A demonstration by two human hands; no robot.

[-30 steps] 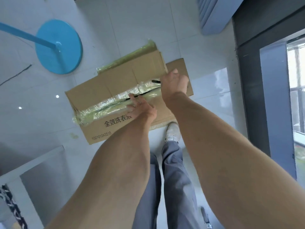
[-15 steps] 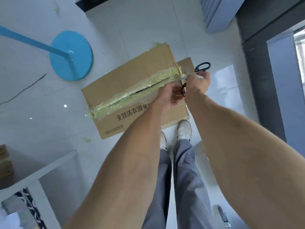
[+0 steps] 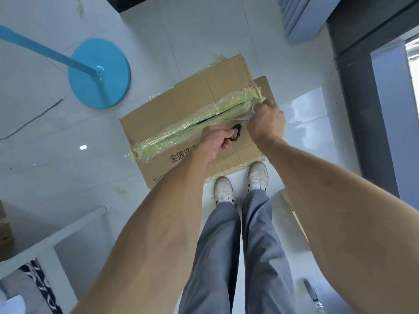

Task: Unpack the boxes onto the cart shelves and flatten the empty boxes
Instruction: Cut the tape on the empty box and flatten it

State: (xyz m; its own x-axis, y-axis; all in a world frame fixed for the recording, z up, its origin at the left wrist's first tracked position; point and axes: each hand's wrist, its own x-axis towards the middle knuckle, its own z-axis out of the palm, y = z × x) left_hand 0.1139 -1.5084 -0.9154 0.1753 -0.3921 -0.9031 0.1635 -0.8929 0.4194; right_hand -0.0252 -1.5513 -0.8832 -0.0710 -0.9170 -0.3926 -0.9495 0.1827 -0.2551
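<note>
- Cardboard box [image 3: 181, 123] on the floor [image 3: 181, 30], just ahead of the shoes [image 3: 240, 184], lying on a flattened sheet of cardboard [image 3: 235, 163] that pokes out at the near and right edges.
- Changed since a second ago: scissors [image 3: 234, 132] passed from the right hand to the left; half a second back still up at the box's right end in the right hand, now low over the near top panel.
- Left hand [image 3: 215, 141] curled round the black scissor handles, one loop sticking out past the fingers; blades hidden, so open or closed cannot be told.
- Right hand [image 3: 265, 123] closed in a pinch on the loose end of the tape [image 3: 204, 123] at the box's right end, film stretched from the seam.
- Likely meaning: cutting paused, tearing the tape off by hand now the step; flaps not yet open, unpacking not begun.
- Look of the box: brown, top seam covered by wrinkled yellowish-clear tape, a dark slit showing along the middle; black printed characters and a number on the near side, partly hidden by the left forearm.
- Further out: blue round stand base [image 3: 99, 73] with its pole, well apart to the left.
</note>
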